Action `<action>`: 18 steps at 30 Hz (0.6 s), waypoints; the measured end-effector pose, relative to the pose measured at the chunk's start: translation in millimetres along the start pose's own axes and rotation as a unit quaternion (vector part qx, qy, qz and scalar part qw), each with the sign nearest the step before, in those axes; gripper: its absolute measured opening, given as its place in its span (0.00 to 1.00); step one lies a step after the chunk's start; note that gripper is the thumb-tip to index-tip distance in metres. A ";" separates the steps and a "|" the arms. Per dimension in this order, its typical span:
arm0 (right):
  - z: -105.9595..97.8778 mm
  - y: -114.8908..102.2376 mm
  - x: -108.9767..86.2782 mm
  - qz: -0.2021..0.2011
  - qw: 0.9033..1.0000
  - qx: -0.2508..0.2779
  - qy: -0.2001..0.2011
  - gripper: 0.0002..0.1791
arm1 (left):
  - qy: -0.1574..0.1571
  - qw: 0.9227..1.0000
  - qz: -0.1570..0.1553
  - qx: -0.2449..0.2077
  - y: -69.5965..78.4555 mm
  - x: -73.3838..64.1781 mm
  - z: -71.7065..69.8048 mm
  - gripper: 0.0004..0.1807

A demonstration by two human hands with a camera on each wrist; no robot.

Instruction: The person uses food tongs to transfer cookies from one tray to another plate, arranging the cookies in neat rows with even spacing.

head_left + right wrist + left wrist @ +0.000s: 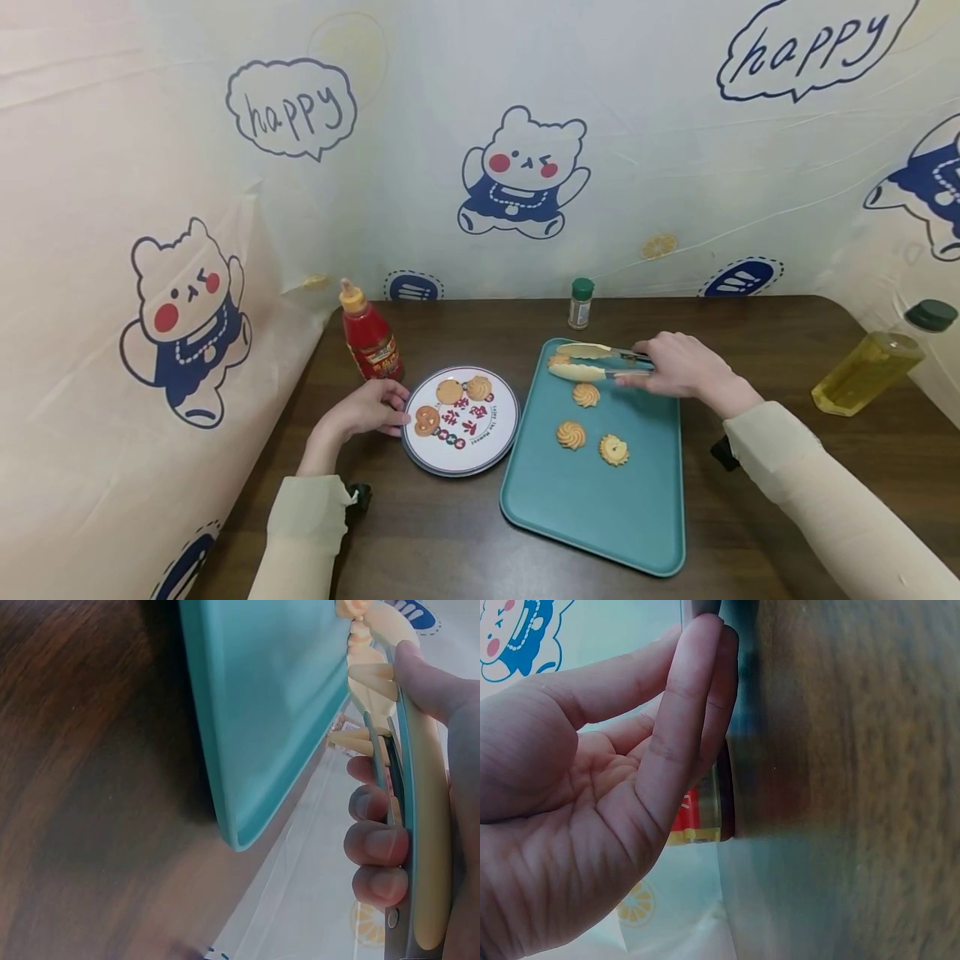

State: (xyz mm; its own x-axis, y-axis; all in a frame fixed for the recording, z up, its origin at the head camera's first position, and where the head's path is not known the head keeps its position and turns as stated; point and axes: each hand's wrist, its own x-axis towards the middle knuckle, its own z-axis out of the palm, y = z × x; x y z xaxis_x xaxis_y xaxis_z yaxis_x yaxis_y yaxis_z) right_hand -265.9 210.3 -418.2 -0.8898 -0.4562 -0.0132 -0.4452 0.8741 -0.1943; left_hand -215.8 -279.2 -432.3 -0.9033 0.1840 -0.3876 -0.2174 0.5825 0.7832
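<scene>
My left hand (371, 406) pinches the left rim of a round white plate (472, 462) printed with red characters. On the plate lie a pretzel-shaped cookie (427, 421), a flat round cookie (450, 392) and a swirled cookie (478, 387). My right hand (678, 367) grips cream-and-metal tongs (430, 825) over the far end of a teal tray (592, 512). Between the tong tips is a cookie (558, 360), partly hidden by them. Nearer on the tray sit two swirled cookies (571, 434) and a pale cookie with a scalloped edge (613, 450).
A red sauce bottle (372, 337) with a yellow cap stands behind my left hand. Beyond the tray is a small green-capped shaker (581, 304). An oil bottle (866, 371) stands at the right. Printed cloth (420, 208) hangs along the back and left of the brown table (420, 533).
</scene>
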 end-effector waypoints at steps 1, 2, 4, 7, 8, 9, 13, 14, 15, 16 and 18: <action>0.1 0.2 0.0 0.000 1.000 -0.001 0.000 0.43 | 0.000 1.000 0.000 0.000 -0.1 0.2 0.0 0.23; -0.1 0.4 0.1 -0.001 1.000 0.000 -0.001 0.44 | -0.001 1.000 0.000 0.000 -0.4 0.3 -0.1 0.23; -0.1 0.5 0.2 -0.001 1.000 0.002 -0.002 0.44 | 0.000 1.000 -0.001 -0.002 -0.4 0.4 -0.1 0.23; -0.3 1.1 0.5 -0.004 1.000 0.004 -0.002 0.44 | 0.000 1.000 -0.001 -0.003 -0.2 0.0 -0.2 0.23; -0.5 1.1 0.6 -0.005 1.000 0.005 -0.003 0.44 | -0.001 1.000 -0.001 -0.003 -0.1 -0.4 -0.1 0.23; -0.3 1.1 0.6 -0.005 1.000 0.004 -0.003 0.44 | 0.000 1.000 -0.001 -0.003 0.2 -0.8 0.1 0.23; -0.8 0.4 -0.1 -0.009 1.000 0.005 -0.002 0.43 | -0.002 1.000 0.000 -0.004 1.0 -2.5 0.5 0.23; -1.1 -0.1 -0.4 -0.009 1.000 0.006 -0.001 0.43 | -0.002 1.000 0.000 -0.005 1.1 -2.7 0.6 0.23; -1.4 -0.8 -0.6 -0.011 1.000 0.006 0.001 0.42 | -0.002 1.000 -0.001 -0.006 1.3 -2.8 0.6 0.23; -2.0 -1.8 -0.9 -0.013 1.000 0.006 0.004 0.41 | -0.002 1.000 0.000 -0.006 1.2 -2.7 0.4 0.23; -3.1 -4.0 -0.8 -0.019 1.000 0.004 0.012 0.40 | -0.003 1.000 0.000 -0.006 1.4 -2.4 0.0 0.23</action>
State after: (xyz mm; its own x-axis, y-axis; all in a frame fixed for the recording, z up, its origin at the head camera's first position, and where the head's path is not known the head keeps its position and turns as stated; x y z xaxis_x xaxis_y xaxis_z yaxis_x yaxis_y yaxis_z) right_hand -263.7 207.7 -414.3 -0.8748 -0.4841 0.0186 -0.4775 0.8552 -0.2016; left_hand -213.9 -278.9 -430.4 -0.9012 0.1878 -0.3907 -0.2228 0.5724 0.7891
